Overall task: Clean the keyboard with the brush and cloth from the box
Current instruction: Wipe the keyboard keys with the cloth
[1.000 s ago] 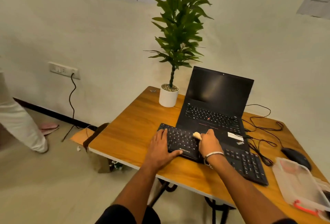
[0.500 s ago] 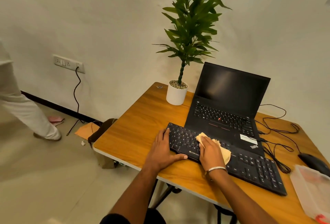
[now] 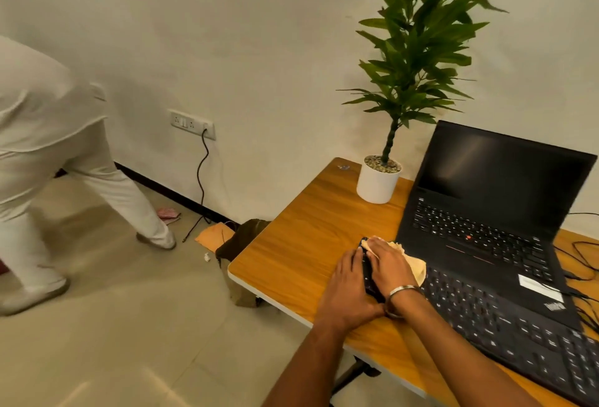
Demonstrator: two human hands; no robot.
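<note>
Right hand [image 3: 390,265]: fingers straight, pressed flat on tan cloth [image 3: 415,265] at left end of black keyboard [image 3: 505,325]. Left hand [image 3: 348,290]: fingers flat, together, resting on keyboard's left edge and wooden table [image 3: 291,257]. Keyboard: lies along table's front edge, just before open laptop [image 3: 496,212]. Potted plant [image 3: 379,183]: table's far corner. Person in white [image 3: 48,147]: on floor, far left.

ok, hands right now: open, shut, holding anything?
Left hand: open, flat on the keyboard's left end.
Right hand: open, fingers straight, pressing the cloth onto the keys.
</note>
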